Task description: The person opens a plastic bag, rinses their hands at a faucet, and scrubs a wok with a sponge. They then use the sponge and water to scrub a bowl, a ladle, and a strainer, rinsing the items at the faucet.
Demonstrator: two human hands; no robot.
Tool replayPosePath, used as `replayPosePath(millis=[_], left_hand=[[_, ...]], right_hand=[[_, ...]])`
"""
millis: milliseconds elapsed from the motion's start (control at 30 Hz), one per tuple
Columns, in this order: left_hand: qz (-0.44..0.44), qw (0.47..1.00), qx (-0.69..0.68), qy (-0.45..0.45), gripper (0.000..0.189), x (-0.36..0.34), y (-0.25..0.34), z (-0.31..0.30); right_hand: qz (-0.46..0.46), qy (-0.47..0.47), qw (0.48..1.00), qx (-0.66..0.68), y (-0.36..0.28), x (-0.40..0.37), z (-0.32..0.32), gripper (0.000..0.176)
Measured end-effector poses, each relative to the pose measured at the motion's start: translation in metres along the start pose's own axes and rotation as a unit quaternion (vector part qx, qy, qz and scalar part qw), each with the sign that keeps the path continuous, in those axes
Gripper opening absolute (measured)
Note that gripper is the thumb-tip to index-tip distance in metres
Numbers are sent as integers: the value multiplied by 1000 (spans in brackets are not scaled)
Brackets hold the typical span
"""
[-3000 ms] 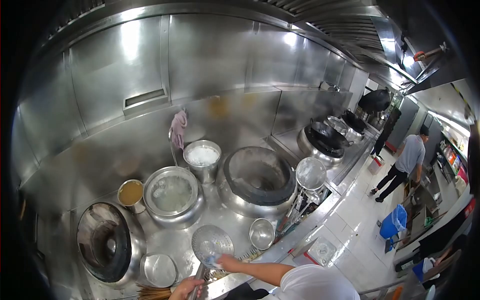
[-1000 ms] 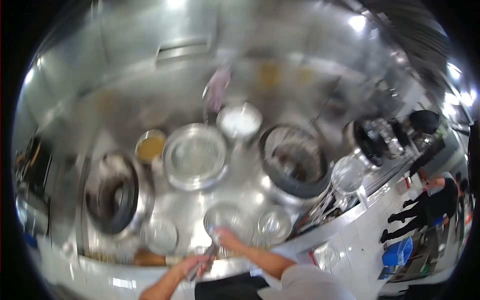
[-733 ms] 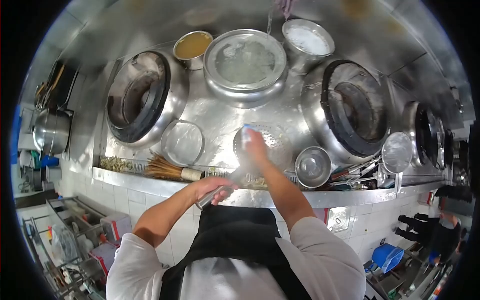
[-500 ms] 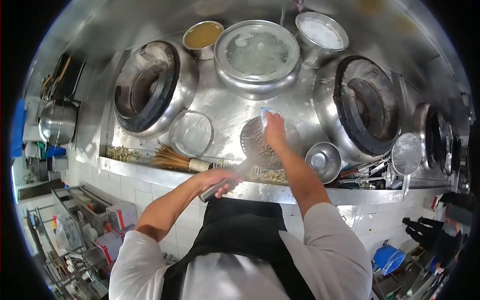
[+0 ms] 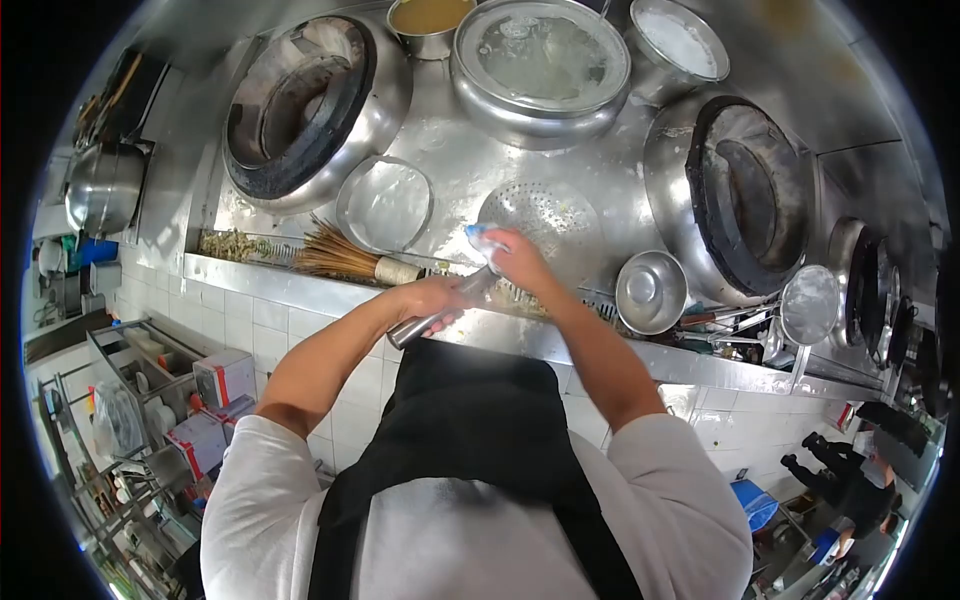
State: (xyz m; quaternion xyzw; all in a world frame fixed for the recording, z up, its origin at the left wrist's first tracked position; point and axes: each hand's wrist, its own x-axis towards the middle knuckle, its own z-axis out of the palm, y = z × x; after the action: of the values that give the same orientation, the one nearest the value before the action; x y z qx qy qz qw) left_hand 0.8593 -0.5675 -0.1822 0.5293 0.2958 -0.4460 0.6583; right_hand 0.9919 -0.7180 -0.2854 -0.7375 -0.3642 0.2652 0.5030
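Note:
My left hand (image 5: 428, 300) is closed around the metal handle of a large perforated strainer (image 5: 545, 220). Its round, hole-punched bowl rests over the steel counter, with small food bits on it. My right hand (image 5: 517, 258) is closed on a small blue-and-white cloth (image 5: 484, 238), at the place where the handle meets the bowl. To the left of the strainer lies a bamboo wok brush (image 5: 345, 255), beside a round fine-mesh skimmer (image 5: 385, 204). A steel bowl (image 5: 651, 292) sits to the right of my right forearm.
Wok burner rings stand at the left (image 5: 300, 110) and right (image 5: 750, 200). At the back are a wide water-filled vessel (image 5: 540, 125), a pot of yellowish liquid (image 5: 430, 45) and a pot of white contents (image 5: 680, 50). Another person (image 5: 850, 480) is at far right.
My right hand and the cloth have come from the strainer's bowl down toward its handle. My left hand keeps its grip. The camera view has shifted, so the counter sits higher.

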Motion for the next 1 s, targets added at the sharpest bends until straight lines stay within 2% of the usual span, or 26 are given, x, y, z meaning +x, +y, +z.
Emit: replayPosePath(millis=[33, 100, 133, 200, 233, 267, 300, 333, 400, 433, 467, 500, 533, 567, 600, 633, 700, 733, 800, 867, 900, 967, 1000], left_hand=[[13, 1000, 16, 16, 28, 0, -4, -1], [29, 999, 38, 10, 27, 0, -10, -3], [47, 997, 60, 9, 26, 1, -10, -5], [42, 998, 51, 19, 25, 1, -10, 0], [39, 998, 42, 29, 24, 1, -8, 3], [44, 998, 39, 31, 24, 3, -7, 0], [46, 997, 47, 30, 23, 3, -9, -3], [45, 997, 57, 29, 23, 2, -12, -6], [47, 996, 80, 17, 22, -10, -13, -8], [50, 994, 99, 10, 22, -15, -11, -9], [40, 995, 92, -13, 23, -17, -10, -11], [42, 995, 91, -11, 23, -18, -9, -12], [15, 998, 65, -18, 23, -18, -9, -11], [-8, 999, 39, -25, 23, -16, -7, -10], [-1, 997, 77, -30, 24, -14, -6, -12], [0, 996, 79, -29, 24, -15, -2, -10], [-21, 992, 122, 2, 22, -23, 9, -5], [-18, 990, 141, 15, 23, -25, 10, -4], [-9, 989, 149, 19, 23, -31, 9, -2], [7, 988, 149, 27, 22, -28, 0, -3], [22, 990, 136, 33, 23, -17, -12, -5], [40, 991, 121, 39, 23, -4, -22, -6], [36, 994, 100, 30, 24, 1, -22, -3]], right_hand=[[1, -1, 1000, -1, 7, -9, -16, 29], [-8, -88, 977, -193, 13, -28, -47, 29], [-9, -87, 977, -197, 10, -26, -49, 29], [141, 0, 947, -288, 1, -30, -47, 27], [141, -2, 946, -291, 0, -31, -29, 27], [69, 64, 982, -164, 1, -27, -2, 28], [-1, 126, 992, -28, -1, -29, 14, 28], [0, 125, 992, -28, 1, -36, 13, 28], [-29, 47, 993, -103, 7, -46, -6, 23], [-34, 50, 992, -107, 19, -44, -28, 23], [-73, 3, 957, -281, 40, -40, -53, 21], [-106, -45, 889, -443, 52, -34, -66, 18], [-105, -45, 889, -444, 50, -24, -65, 18], [-129, 33, 889, -439, 48, -7, -61, 16], [-155, 112, 882, -431, 41, 10, -55, 14], [-156, 114, 881, -432, 29, 21, -41, 14], [-218, -19, 909, -354, 7, 38, -14, 16], [-218, -17, 910, -352, 15, 41, -18, 16], [-184, 73, 903, -381, 38, 37, -40, 16], [-102, 17, 885, -453, 24, 15, -73, 18], [-103, 13, 885, -454, 22, -3, -64, 18], [61, -26, 907, -416, 29, -40, -42, 19], [87, 14, 942, -325, 35, -48, -19, 22]])
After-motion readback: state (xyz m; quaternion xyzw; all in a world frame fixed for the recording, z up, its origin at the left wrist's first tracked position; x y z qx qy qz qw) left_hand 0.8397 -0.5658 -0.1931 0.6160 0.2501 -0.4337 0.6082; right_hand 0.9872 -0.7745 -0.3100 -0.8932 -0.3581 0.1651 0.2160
